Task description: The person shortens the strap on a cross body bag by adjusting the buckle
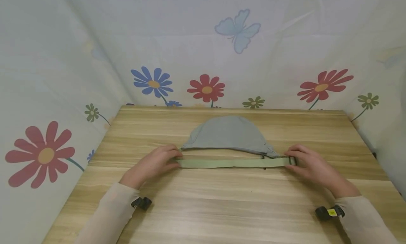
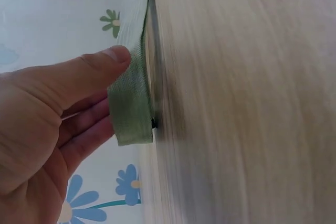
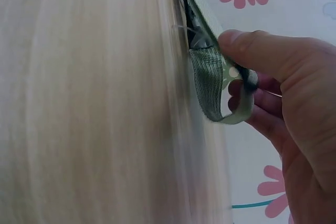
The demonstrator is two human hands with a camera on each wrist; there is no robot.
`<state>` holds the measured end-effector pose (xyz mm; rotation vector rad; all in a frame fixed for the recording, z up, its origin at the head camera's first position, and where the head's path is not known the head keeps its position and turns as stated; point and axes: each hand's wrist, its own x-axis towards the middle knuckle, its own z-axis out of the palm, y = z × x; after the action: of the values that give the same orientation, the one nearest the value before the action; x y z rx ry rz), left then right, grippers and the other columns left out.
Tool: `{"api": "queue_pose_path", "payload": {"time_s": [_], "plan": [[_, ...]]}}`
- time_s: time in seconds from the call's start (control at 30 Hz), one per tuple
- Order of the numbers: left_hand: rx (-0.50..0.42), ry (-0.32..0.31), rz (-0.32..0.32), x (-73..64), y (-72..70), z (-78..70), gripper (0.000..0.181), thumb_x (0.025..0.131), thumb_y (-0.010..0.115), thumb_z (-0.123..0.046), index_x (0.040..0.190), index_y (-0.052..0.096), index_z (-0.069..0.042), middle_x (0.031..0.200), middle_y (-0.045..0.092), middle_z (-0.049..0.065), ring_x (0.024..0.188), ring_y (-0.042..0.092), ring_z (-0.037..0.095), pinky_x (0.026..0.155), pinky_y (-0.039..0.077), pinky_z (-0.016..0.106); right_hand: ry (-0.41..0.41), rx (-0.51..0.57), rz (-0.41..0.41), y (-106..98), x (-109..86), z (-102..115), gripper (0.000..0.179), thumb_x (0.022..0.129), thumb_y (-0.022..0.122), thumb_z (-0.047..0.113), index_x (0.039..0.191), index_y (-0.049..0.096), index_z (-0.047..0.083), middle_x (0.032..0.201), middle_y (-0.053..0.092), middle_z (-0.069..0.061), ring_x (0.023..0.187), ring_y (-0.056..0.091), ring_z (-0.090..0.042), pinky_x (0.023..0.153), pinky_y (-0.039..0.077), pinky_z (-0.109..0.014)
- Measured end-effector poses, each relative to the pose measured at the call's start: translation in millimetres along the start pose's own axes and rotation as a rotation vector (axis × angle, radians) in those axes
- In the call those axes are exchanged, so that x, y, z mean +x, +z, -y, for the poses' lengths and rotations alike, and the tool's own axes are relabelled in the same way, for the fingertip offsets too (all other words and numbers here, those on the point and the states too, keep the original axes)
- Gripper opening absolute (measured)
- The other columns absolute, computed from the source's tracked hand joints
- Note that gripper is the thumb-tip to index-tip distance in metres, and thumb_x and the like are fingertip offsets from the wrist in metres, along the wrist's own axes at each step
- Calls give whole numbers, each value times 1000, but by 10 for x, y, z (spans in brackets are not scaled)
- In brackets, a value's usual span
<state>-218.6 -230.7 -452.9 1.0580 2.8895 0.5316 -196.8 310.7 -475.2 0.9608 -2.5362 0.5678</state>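
A grey half-moon waist bag (image 1: pixel 228 133) lies flat on the table, its curved side away from me and its zipper edge towards me. Its pale green strap (image 1: pixel 222 163) runs straight across in front of the bag. My left hand (image 1: pixel 156 164) pinches the strap's left end; in the left wrist view the thumb (image 2: pixel 118 55) lies on the webbing, which folds over below it. At the other end, my right hand (image 1: pixel 314 168) pinches the strap beside a dark slider (image 1: pixel 291 160). The right wrist view shows a webbing loop (image 3: pixel 210 85) hanging by the fingers.
The wood-grain table (image 1: pixel 222 208) reaches to a white curtain (image 1: pixel 177 32) printed with flowers and a butterfly, at the back and both sides. Dark wrist cameras sit on the left cuff (image 1: pixel 141 203) and the right cuff (image 1: pixel 330 212).
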Motion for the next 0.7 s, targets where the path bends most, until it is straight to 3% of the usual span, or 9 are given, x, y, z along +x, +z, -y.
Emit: {"api": "queue_pose_path", "payload": {"time_s": [0.33,0.47,0.57,0.7], "plan": [[-6,61,-60,-5,-15,-32,24,96,83,-14,118,79,-5,113,75,6,102,74,21,91,64,38,-53,-13,-13,-15,51,18,52,65,99,-1,113,80,5,111,71,-3,92,70,-19,84,52,-12],[-18,71,-85,24,-48,-64,22,98,81,-13,118,79,-4,113,76,7,101,75,23,89,64,37,-90,30,-38,-38,104,20,42,73,97,1,112,80,2,112,71,-6,93,71,-22,87,51,-7],[-28,65,-89,44,-70,-94,22,99,79,-12,120,79,-4,114,76,8,103,75,23,89,64,38,-108,59,-53,-61,158,38,31,96,83,27,112,79,1,112,71,-6,94,70,-22,89,48,-4],[-25,50,-92,76,-98,-157,22,101,78,-12,122,78,-5,116,76,7,106,75,23,91,64,39,-119,62,-86,-81,243,89,64,108,48,56,111,79,1,109,71,-7,93,69,-23,90,48,-4]]}}
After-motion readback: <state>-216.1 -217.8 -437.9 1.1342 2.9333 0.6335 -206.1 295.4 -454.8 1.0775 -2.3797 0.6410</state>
